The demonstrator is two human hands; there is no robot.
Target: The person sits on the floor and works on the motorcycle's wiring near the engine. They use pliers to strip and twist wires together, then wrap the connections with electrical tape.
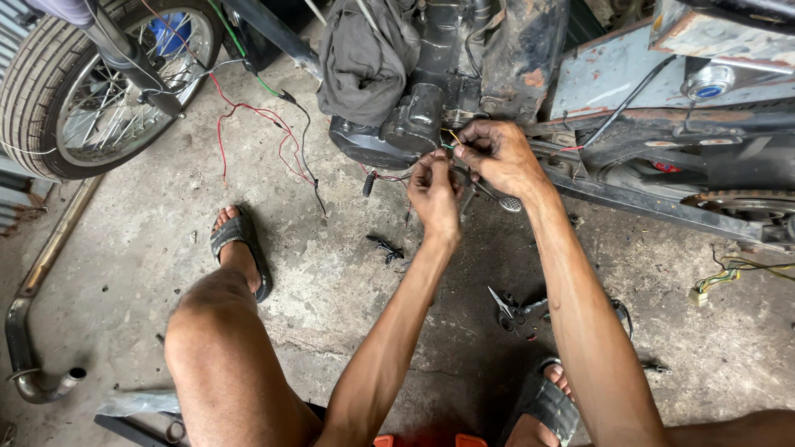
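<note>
Both hands meet low against the side of the motorcycle engine [414, 124], right where a few thin wires come out. The left hand [435, 194] is bunched up, fingers curled in tight with the fingertips pinched together at the top on a thin wire [448, 142]; how much of the wire sits inside the pinch I cannot tell, it is too small. The right hand [497, 155] comes in from the other side, knuckles up, fingers bent down and closed on the same little bundle, where a yellow and a green strand show just between the two hands. The hands are touching or nearly so at the fingertips.

The wire bundle itself sits just beside the dark engine cover, below a grey rag [364, 62] draped over the frame. A red wire [248, 124] trails loose over the concrete floor [149, 248] toward the spoked front wheel [91, 83]. A pair of scissors [509, 310] lies on the floor between the forearms, near the right sandalled foot. A bent exhaust pipe [33, 331] lies off to the far left, well apart from the hands.
</note>
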